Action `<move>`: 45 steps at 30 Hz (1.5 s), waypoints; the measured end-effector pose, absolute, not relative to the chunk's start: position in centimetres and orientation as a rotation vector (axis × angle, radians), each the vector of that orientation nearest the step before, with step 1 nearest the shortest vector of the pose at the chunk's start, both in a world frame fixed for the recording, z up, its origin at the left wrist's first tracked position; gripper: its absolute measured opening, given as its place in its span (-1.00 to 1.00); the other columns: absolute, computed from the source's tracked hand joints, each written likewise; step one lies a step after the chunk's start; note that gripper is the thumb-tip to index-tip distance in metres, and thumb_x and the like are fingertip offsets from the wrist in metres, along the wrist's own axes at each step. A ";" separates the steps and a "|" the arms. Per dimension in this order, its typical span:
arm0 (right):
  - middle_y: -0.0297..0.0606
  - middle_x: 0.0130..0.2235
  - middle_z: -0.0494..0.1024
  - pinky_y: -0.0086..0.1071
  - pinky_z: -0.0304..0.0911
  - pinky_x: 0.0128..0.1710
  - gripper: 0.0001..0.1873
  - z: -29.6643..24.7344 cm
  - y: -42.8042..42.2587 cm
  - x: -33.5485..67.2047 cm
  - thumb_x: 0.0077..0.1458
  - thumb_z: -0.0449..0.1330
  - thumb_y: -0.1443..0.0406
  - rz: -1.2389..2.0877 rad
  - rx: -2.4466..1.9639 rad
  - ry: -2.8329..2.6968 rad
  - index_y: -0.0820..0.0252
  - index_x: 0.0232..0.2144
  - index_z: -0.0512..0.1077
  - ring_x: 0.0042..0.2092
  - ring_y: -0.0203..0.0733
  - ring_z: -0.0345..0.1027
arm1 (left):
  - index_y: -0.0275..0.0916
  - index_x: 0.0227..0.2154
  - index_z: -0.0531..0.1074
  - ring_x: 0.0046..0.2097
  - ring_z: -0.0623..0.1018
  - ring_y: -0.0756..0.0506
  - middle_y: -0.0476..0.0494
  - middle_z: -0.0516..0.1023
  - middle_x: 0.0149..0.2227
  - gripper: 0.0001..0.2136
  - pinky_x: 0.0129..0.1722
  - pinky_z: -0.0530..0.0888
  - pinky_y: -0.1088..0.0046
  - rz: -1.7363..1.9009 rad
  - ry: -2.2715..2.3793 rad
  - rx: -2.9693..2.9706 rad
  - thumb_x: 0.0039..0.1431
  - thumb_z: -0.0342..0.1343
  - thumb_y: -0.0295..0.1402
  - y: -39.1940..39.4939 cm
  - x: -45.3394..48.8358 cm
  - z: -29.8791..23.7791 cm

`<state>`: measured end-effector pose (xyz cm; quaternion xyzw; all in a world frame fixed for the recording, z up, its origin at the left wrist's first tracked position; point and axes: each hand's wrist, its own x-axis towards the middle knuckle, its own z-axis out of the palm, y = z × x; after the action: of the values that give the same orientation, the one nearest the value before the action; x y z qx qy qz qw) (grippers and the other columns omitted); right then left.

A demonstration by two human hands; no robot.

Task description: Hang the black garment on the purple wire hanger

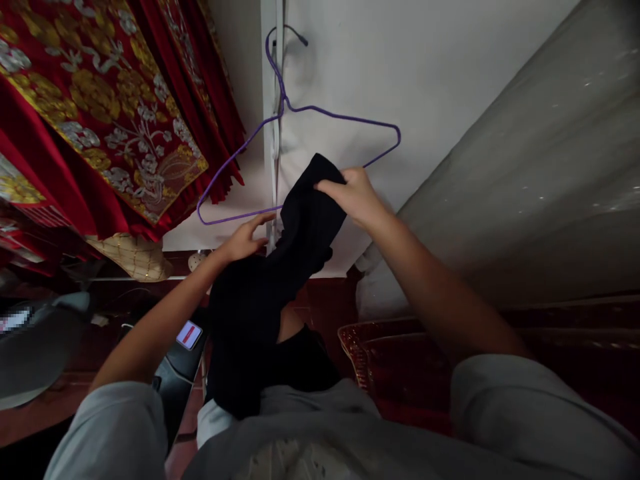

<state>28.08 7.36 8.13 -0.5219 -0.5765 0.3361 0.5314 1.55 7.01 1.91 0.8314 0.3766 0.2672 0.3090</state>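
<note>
A black garment [245,307] hangs down in front of me, its upper end raised and bunched. Its exact kind is hard to tell in the dark cloth. My right hand [355,197] pinches that upper end, thumb on the near side. Left of the cloth is my left hand [245,239], thumb and fingers apart, close to the garment and the hanger's lower bar. A purple hanger [340,115] stands against the wall behind, beside a thin white upright [277,140]. The raised cloth covers part of its lower bar.
Red cloths with gold and silver floral patterns [115,100] hang at the upper left. Greyish sheer fabric [525,193] drapes along the right, above dark red trimmed cloth [400,367]. A phone with a lit screen [189,335] is at lower left, near a person in a grey top [45,353].
</note>
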 end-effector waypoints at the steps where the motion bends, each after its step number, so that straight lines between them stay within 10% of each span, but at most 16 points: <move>1: -0.39 -0.61 0.20 -0.45 -0.12 -0.61 -0.68 8.3 7.2 28.0 -0.08 0.30 0.32 0.808 -1.252 -1.377 0.18 -0.70 0.25 -0.52 -0.37 0.09 | -0.28 0.29 0.35 0.35 0.38 -0.29 -0.36 0.39 0.34 -0.34 0.38 0.28 0.02 0.725 0.920 2.156 0.05 0.14 -0.49 7.4 3.2 1.3; 11: -0.41 -0.59 0.03 -0.36 0.00 -0.47 -0.61 9.3 6.7 31.1 -0.07 0.26 0.42 0.480 -1.298 -1.585 0.15 -0.71 0.12 -0.47 -0.34 -0.04 | -0.27 -0.25 0.65 -0.18 0.65 -0.23 -0.16 0.71 -0.23 -0.76 -0.14 0.52 0.36 -0.057 1.124 2.195 0.01 0.23 -0.34 6.5 3.1 1.1; 19: -0.39 -0.56 -0.01 -0.30 0.13 -0.40 -0.55 8.2 7.3 29.7 -0.03 0.27 0.36 0.342 -1.368 -1.499 0.11 -0.69 0.05 -0.44 -0.28 0.02 | -0.14 -0.02 0.60 -0.02 0.62 -0.30 -0.27 0.67 -0.04 -0.65 -0.03 0.47 0.25 -0.073 1.801 2.403 0.26 0.03 -0.21 6.4 -6.9 6.2; 27: -0.39 -0.56 -0.03 -0.33 0.14 -0.44 -0.53 6.9 8.0 29.5 -0.01 0.26 0.31 0.280 -1.360 -1.441 0.09 -0.67 0.01 -0.43 -0.27 0.05 | -0.25 -0.24 0.60 -0.33 0.53 -0.10 -0.13 0.63 -0.35 -0.74 -0.28 0.43 0.40 0.624 1.666 2.345 0.18 0.03 -0.31 2.4 -6.0 11.1; 39: -0.40 -0.59 -0.05 -0.33 0.10 -0.48 -0.48 7.0 7.9 29.1 0.00 0.27 0.32 0.313 -1.388 -1.504 0.09 -0.70 -0.02 -0.47 -0.30 -0.03 | -0.18 -0.18 0.62 -0.17 0.64 -0.26 -0.24 0.68 -0.15 -0.70 -0.18 0.49 0.30 -0.321 1.658 2.263 0.13 0.10 -0.20 1.6 -8.1 10.8; 45: -0.41 -0.60 -0.05 -0.34 0.11 -0.50 -0.47 7.0 7.7 29.2 -0.01 0.28 0.32 0.307 -1.359 -1.499 0.08 -0.71 -0.02 -0.47 -0.29 -0.01 | -0.22 -0.37 0.56 -0.23 0.62 -0.30 -0.31 0.62 -0.33 -0.64 -0.13 0.48 0.17 -0.063 1.877 2.470 0.36 -0.11 -0.21 1.9 -8.2 11.2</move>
<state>29.24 7.70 7.00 -0.5670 -0.6253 0.1281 0.5208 -8.17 1.86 11.22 0.7958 0.6049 -0.0203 0.0195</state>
